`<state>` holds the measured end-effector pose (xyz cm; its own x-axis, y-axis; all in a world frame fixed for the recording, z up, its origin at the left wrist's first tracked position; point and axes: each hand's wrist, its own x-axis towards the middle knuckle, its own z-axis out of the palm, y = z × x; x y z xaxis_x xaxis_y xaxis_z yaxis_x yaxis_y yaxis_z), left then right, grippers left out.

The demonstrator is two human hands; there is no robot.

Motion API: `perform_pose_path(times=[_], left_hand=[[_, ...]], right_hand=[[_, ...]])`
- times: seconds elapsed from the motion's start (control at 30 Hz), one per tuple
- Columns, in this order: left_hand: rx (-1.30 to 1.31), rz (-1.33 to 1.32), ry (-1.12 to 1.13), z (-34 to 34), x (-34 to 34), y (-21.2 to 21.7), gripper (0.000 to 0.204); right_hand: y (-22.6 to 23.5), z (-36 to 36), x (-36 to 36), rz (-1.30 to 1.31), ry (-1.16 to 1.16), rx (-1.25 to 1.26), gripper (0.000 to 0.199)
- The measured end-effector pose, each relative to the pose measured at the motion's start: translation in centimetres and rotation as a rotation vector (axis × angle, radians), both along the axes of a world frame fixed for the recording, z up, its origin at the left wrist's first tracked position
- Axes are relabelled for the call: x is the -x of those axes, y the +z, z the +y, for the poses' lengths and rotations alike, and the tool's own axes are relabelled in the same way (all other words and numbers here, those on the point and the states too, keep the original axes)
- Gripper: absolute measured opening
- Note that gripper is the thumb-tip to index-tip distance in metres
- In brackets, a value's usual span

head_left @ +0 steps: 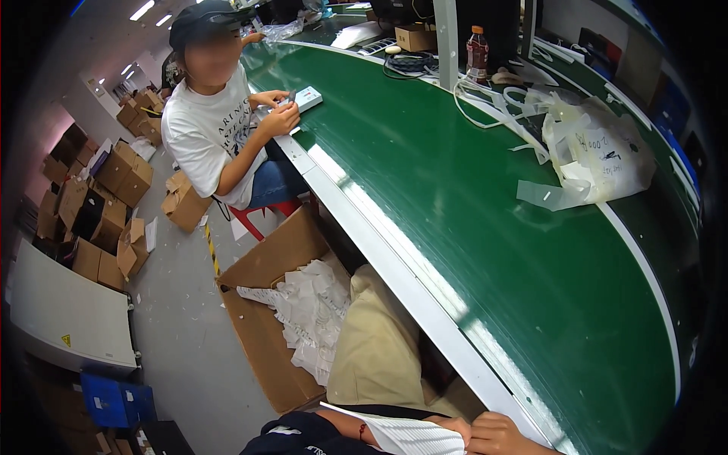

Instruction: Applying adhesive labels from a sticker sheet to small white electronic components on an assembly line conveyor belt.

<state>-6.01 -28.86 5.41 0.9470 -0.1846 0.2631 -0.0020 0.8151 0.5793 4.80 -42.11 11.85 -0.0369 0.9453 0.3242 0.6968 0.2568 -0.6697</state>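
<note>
Head view: your two hands are sitting at the bottom edge of the picture, just below the near edge of the green tabletop (470, 189). Your left hand (453, 426) is closing on a white ribbed sheet (406, 434), its fingers curled over the sheet's right end. Your right hand (506, 436) is lying just beside the left one, touching it; whether its fingers are gripping anything I cannot tell, as the picture edge is cutting it off. The sheet is running leftward across your lap, over a dark sleeve (303, 438).

Left of your knee an open cardboard box (265, 318) is standing on the floor, holding crumpled white papers (311, 311). A clear plastic bag (599, 152) is lying near the tabletop's far right edge. A seated person in a white shirt (208, 129) is working at the far left edge, handling a small white box (307, 97).
</note>
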Motion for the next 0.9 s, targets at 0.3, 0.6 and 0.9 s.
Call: perform_pose_path(times=[0.3,0.6,0.9], left_hand=[[-0.596,-0.001,-0.018,2.3,-1.0,6.3,0.011],[-0.603,0.059,0.065,1.8,-0.7,5.7,0.011],[-0.462,-0.127,0.166,-0.3,-0.2,0.2,0.018]], right_hand=[[0.5,-0.1,-0.2,-0.036,-0.003,0.002,0.011],[0.2,-0.1,-0.2,-0.015,0.02,0.009,0.015],[-0.5,0.0,-0.5,-0.015,0.067,-0.038,0.016]])
